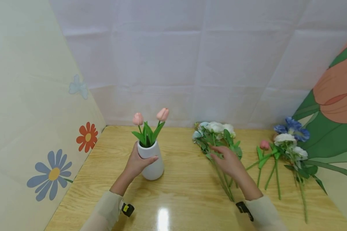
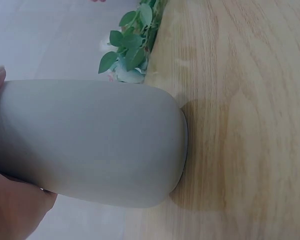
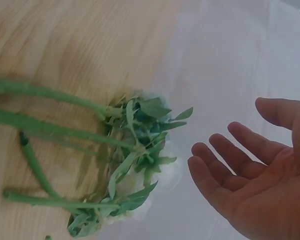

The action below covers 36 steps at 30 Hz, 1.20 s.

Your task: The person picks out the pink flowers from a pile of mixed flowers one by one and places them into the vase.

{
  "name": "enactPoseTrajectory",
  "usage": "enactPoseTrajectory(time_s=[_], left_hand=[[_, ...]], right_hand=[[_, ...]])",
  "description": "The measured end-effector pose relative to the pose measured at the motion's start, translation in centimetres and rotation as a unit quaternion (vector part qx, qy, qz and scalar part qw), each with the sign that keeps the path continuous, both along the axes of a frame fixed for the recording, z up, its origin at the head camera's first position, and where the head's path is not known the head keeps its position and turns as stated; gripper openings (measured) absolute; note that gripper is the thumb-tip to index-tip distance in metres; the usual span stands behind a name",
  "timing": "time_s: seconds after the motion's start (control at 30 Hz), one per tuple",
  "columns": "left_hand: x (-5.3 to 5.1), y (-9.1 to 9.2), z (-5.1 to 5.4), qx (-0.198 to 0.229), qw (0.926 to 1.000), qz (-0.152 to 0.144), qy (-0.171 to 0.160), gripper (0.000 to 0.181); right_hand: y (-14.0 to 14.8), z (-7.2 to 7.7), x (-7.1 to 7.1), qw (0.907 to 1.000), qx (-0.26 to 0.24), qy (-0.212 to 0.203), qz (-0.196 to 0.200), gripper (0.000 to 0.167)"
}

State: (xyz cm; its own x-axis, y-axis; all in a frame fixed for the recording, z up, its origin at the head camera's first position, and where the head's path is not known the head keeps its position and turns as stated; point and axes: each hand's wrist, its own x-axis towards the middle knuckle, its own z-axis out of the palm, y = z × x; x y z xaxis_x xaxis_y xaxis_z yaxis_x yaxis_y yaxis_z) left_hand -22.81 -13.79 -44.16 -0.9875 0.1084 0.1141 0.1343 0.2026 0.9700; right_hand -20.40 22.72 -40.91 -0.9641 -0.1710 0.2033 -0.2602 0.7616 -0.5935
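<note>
My left hand (image 1: pixel 138 163) grips a white vase (image 1: pixel 154 163) on its left side, near the rim, with the thumb across the front. Two pink tulips (image 1: pixel 137 119) with green leaves stand in the vase. In the left wrist view the vase (image 2: pixel 95 140) fills the middle, its base at the wooden surface. Over a bunch of white and pale blue flowers (image 1: pixel 216 127) hovers my right hand (image 1: pixel 227 162), its fingers loosely extended. In the right wrist view that hand (image 3: pixel 265 175) holds nothing, apart from the green stems (image 3: pixel 55 127).
Further right on the wooden table (image 1: pixel 185 192) lie a pink tulip (image 1: pixel 264 145), white flowers (image 1: pixel 285 140) and a blue flower (image 1: pixel 293 129). A white cloth (image 1: pixel 162 64) hangs behind the table. Panels with printed flowers flank it left and right.
</note>
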Motion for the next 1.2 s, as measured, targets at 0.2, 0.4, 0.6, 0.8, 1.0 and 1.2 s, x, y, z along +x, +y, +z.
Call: enactPoseTrajectory(time_s=[0.2, 0.4, 0.6, 0.8, 1.0, 1.2], left_hand=[[0.0, 0.0, 0.0, 0.001, 1.0000, -0.004, -0.005, 0.094], [-0.1, -0.1, -0.2, 0.004, 0.9999, -0.009, 0.005, 0.093], [-0.1, -0.1, -0.2, 0.002, 1.0000, -0.006, 0.002, 0.093], [-0.1, -0.1, -0.2, 0.002, 1.0000, -0.004, 0.005, 0.093], [-0.2, -0.1, -0.3, 0.004, 0.9999, -0.005, 0.008, 0.093], [-0.2, -0.1, -0.3, 0.002, 0.9999, -0.006, 0.009, 0.094]], right_hand=[[1.7, -0.6, 0.3, 0.9992, 0.031, -0.008, -0.026, 0.042], [3.8, -1.2, 0.8, 0.9961, 0.055, -0.043, -0.054, 0.044], [5.8, -1.6, 1.2, 0.9937, 0.055, -0.071, -0.067, 0.047], [7.2, -2.1, 1.6, 0.9900, 0.064, -0.089, -0.088, 0.050], [8.8, -2.6, 2.0, 0.9871, 0.073, -0.100, -0.101, 0.052], [10.4, -2.8, 2.4, 0.9821, 0.088, -0.119, -0.117, 0.055]])
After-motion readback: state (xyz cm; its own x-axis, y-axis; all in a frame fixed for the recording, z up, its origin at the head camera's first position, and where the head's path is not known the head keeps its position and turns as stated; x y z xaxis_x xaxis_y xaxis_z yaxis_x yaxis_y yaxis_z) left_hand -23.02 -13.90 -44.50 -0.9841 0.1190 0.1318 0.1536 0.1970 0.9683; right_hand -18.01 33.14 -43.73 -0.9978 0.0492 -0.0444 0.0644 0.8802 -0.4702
